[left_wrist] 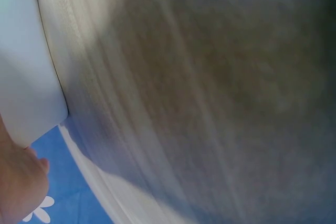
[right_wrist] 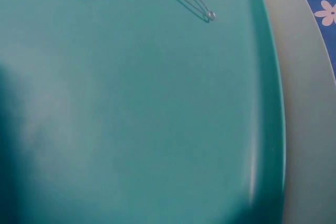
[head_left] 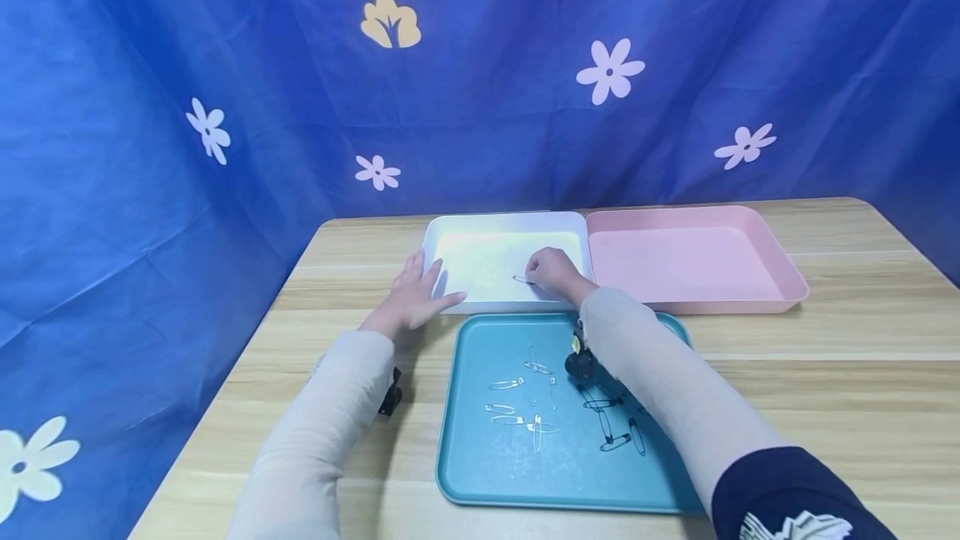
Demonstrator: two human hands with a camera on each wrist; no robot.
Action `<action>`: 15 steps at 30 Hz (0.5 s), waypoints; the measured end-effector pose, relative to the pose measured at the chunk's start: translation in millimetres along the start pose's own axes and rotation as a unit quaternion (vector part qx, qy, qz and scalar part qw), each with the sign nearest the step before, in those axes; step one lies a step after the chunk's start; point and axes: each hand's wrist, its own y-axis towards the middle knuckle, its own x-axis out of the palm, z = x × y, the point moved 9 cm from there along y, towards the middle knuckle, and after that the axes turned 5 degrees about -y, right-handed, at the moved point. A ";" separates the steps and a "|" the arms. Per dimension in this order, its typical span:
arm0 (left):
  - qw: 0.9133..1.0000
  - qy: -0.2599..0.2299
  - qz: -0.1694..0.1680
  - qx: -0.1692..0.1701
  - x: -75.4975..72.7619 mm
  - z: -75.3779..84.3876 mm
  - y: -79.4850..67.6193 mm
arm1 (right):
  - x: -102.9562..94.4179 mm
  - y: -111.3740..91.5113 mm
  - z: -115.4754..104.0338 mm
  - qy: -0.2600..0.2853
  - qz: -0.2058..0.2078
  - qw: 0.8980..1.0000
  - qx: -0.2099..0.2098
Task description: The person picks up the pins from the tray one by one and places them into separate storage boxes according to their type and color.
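Over the white tray (head_left: 510, 307), my right hand (head_left: 553, 270) pinches a safety pin (head_left: 519, 279), one end of which pokes out to the left of the fingers. My left hand (head_left: 411, 294) lies at that tray's left wall with its fingers spread; in the left wrist view part of the hand (left_wrist: 23, 182) shows beside the white wall. Nearer me, a teal tray (head_left: 570, 498) bears several silver safety pins (head_left: 508, 420) on its left side and several dark ones (head_left: 615, 442) on its right. The right forearm passes over the teal tray and hides part of it.
A pink tray (head_left: 682, 269) adjoins the white tray on the right. All the trays are on a wood-grain table (head_left: 840, 407). Behind it hangs a blue cloth (head_left: 480, 107) with flower prints. Dark wrist gear (head_left: 579, 363) shows below the right sleeve.
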 end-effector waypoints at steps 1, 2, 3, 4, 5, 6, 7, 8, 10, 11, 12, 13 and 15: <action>1.000 0.000 0.000 0.001 -0.1 0.6 0.1 | -0.3 -0.7 0.2 0.000 -0.002 1.000 -0.001; 1.000 0.001 0.001 0.002 -0.2 1.2 -0.1 | -0.5 -1.3 0.2 0.000 -0.004 1.000 -0.002; 1.000 0.002 0.002 0.003 -0.3 1.6 -0.1 | -1.1 -1.8 0.1 -0.002 -0.005 1.000 -0.004; 1.000 0.003 0.003 0.004 -0.4 2.0 -0.1 | -1.6 -2.3 0.0 -0.001 -0.007 1.000 -0.006; 1.000 0.002 0.005 0.006 -0.7 2.5 -0.3 | -2.2 -2.8 0.0 -0.001 -0.008 1.000 -0.008; 1.000 0.003 0.006 0.007 -0.6 2.4 -0.4 | -3.1 -3.6 -0.1 0.001 -0.008 1.000 -0.010; 1.000 0.004 0.006 0.008 -0.5 2.1 -0.5 | -3.7 -4.5 0.0 0.003 -0.009 1.000 -0.013; 1.000 0.006 0.005 0.009 -0.1 1.7 -0.5 | -4.4 -5.2 0.2 0.006 -0.009 1.000 -0.015; 1.000 0.008 0.004 0.011 0.1 1.4 -1.0 | -6.2 -6.7 0.4 0.015 -0.008 1.000 -0.021; 1.000 0.010 0.003 0.010 0.3 1.1 -1.1 | -7.4 -7.7 0.2 0.019 -0.006 1.000 -0.023; 1.000 0.014 0.003 0.011 0.6 0.6 -1.2 | -8.7 -8.8 -0.2 0.025 -0.005 0.999 -0.026; 1.000 0.015 0.003 0.011 0.6 0.7 -1.3 | -10.0 -10.1 -0.7 0.031 -0.004 0.999 -0.029; 1.000 0.018 0.003 0.011 0.6 1.0 -1.2 | -14.2 -13.5 -3.5 0.038 0.001 0.998 -0.040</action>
